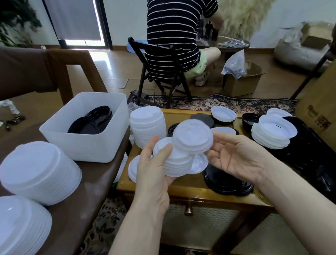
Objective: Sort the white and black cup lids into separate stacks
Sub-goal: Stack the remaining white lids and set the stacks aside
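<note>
My left hand [154, 170] grips a short stack of white lids [178, 163] above the small wooden table [189, 184]. A single white lid [193, 138], blurred and tilted, sits on top of that stack, and the fingertips of my right hand [234, 157] touch its edge with the palm up. Tall stacks of white lids stand at the left [38, 172], the near left [14, 228], the table's back [148, 129] and the right [273, 135]. A stack of black lids [226, 181] stands below my right hand, and more black lids [92, 123] lie in a white bin [87, 140].
Loose black and white lids [222, 114] lie at the back of the small table. A black plastic bag [322, 163] sprawls at the right beside a cardboard box [330, 97]. A person in a striped shirt [177, 26] sits on a folding chair beyond. The brown table [83, 198] is at my left.
</note>
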The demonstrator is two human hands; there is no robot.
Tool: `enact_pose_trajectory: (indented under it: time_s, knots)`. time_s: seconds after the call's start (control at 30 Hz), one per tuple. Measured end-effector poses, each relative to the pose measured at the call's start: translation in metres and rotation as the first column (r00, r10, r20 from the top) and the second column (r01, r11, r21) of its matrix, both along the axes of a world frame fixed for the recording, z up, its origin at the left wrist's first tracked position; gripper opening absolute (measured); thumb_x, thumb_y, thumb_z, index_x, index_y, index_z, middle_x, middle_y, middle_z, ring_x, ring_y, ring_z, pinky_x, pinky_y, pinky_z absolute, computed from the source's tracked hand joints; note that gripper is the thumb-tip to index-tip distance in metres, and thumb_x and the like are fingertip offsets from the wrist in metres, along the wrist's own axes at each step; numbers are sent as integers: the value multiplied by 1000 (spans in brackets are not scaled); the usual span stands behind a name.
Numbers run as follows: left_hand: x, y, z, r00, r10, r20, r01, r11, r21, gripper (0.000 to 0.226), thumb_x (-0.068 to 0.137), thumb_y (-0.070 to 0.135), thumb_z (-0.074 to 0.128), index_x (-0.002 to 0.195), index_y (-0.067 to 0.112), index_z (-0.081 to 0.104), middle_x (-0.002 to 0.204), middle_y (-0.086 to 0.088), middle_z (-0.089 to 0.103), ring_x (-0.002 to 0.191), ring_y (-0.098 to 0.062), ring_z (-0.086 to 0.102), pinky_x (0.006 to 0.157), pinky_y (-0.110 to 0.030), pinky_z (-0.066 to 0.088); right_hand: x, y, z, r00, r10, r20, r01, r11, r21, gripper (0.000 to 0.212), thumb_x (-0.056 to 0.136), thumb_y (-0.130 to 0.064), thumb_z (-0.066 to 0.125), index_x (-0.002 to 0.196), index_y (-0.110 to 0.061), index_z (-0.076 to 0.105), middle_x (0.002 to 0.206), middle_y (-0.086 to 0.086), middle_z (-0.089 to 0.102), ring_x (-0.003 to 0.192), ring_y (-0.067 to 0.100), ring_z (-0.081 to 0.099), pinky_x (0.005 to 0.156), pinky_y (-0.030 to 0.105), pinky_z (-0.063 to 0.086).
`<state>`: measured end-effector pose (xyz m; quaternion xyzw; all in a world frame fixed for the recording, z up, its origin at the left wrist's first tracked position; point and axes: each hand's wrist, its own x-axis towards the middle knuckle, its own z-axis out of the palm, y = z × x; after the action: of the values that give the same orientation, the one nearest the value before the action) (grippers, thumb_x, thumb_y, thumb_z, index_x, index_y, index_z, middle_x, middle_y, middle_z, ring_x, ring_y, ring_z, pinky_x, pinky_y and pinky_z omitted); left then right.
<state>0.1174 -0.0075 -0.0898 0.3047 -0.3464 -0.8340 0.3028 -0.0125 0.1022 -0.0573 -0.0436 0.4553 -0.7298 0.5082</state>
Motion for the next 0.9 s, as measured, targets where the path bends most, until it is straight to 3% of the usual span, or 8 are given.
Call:
enact_pose_trajectory:
  time_s: [0.17, 0.33, 0.43, 0.53, 0.6, 0.73, 0.8, 0.9]
  knots:
    - [-2, 3, 0, 998, -49, -44, 50, 999, 5, 43, 90, 6, 64, 128, 26, 58, 125, -5, 67, 112, -27, 67, 85, -46, 58, 2, -2, 0, 979, -56, -194, 63, 998, 32, 25, 81, -13, 65, 104, -3, 61, 86, 9, 68, 64, 13, 64, 50, 19, 54]
    - [0, 4, 3, 995, -67, -79, 69, 997, 23, 37, 96, 16, 58, 132, 25, 57, 124, -4, 68, 113, -26, 66, 78, -42, 58, -4, -2, 5, 978, -162, -133, 156, 986, -56, 17, 89, -11, 58, 102, -2, 65, 89, 10, 66, 68, 15, 65, 51, 20, 55]
    - [1, 3, 3, 994, -79, -76, 82, 996, 42, 32, 101, 25, 51, 132, 25, 58, 126, -4, 68, 115, -26, 66, 83, -44, 57, -3, 0, 5, 983, -136, -122, 127, 989, -77, 25, 83, -10, 60, 105, 0, 65, 102, 15, 64, 83, 21, 64, 55, 22, 57]
    - [1, 2, 3, 992, -101, -77, 104, 994, 40, 35, 102, 33, 51, 136, 26, 58, 128, -6, 68, 118, -28, 65, 93, -50, 55, -1, 0, 4, 977, -79, -200, 67, 996, -65, 30, 85, -9, 58, 112, 1, 64, 97, 13, 67, 76, 19, 65, 55, 23, 57]
    - [2, 2, 4, 990, -119, -75, 122, 992, 32, 35, 102, 35, 51, 135, 26, 59, 126, -6, 70, 117, -28, 65, 96, -52, 53, 2, 0, 3, 932, -30, -362, 36, 999, 12, 29, 92, -7, 56, 120, 0, 62, 86, 11, 68, 64, 16, 62, 52, 22, 55]
    - [3, 2, 4, 986, -160, -55, 160, 987, -3, 37, 103, 34, 48, 137, 24, 57, 127, -8, 69, 117, -29, 65, 100, -56, 51, 8, -2, 0, 723, 38, -690, 86, 986, 144, 29, 93, -13, 62, 121, -7, 65, 83, 10, 67, 60, 12, 59, 51, 21, 50]
    - [3, 3, 5, 984, -174, -41, 173, 985, -17, 36, 103, 33, 48, 135, 21, 58, 125, -9, 69, 117, -29, 66, 98, -53, 53, 11, -1, 0, 643, 66, -763, 102, 980, 171, 26, 92, -15, 64, 117, -11, 67, 77, 8, 64, 56, 7, 56, 51, 20, 47]
    - [4, 5, 6, 979, -199, -43, 197, 980, -42, 41, 94, 33, 58, 132, 19, 61, 124, -9, 70, 116, -29, 66, 95, -52, 54, 11, -1, -2, 615, 70, -786, 122, 976, 182, 22, 92, -17, 64, 113, -15, 69, 63, -2, 59, 48, 4, 50, 51, 20, 44]
